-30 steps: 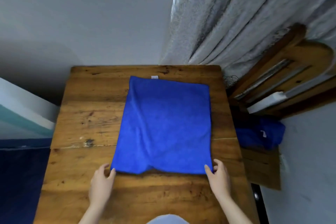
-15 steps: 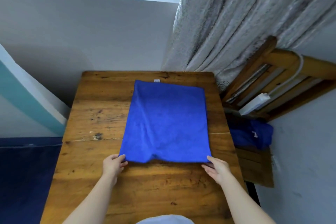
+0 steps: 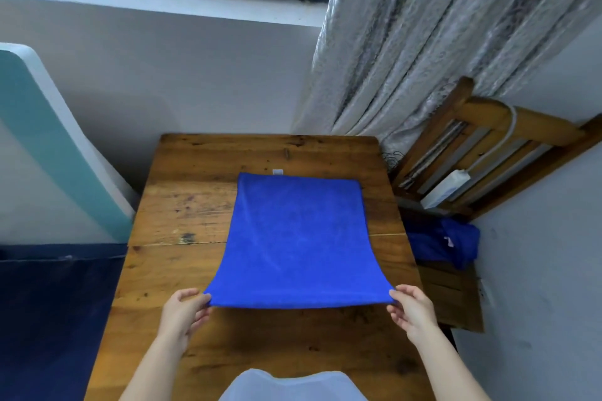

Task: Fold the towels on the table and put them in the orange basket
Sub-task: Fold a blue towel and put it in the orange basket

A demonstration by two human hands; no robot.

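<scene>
A blue towel [image 3: 298, 238] lies spread on the wooden table [image 3: 182, 218], with a small white tag at its far edge. Its near edge is lifted off the wood and casts a shadow below. My left hand [image 3: 184, 311] pinches the near left corner. My right hand [image 3: 412, 309] pinches the near right corner. The far half of the towel still rests flat. No orange basket is in view.
A wooden chair [image 3: 482, 156] stands right of the table against a grey curtain [image 3: 423, 42]. More blue cloth [image 3: 443, 244] sits on a low wooden surface beside the table's right edge. A teal and white panel [image 3: 49, 146] leans at the left. A wall lies behind.
Both hands have closed on the towel's near corners and raised the near edge off the table. The head camera has tilted up, showing the window.
</scene>
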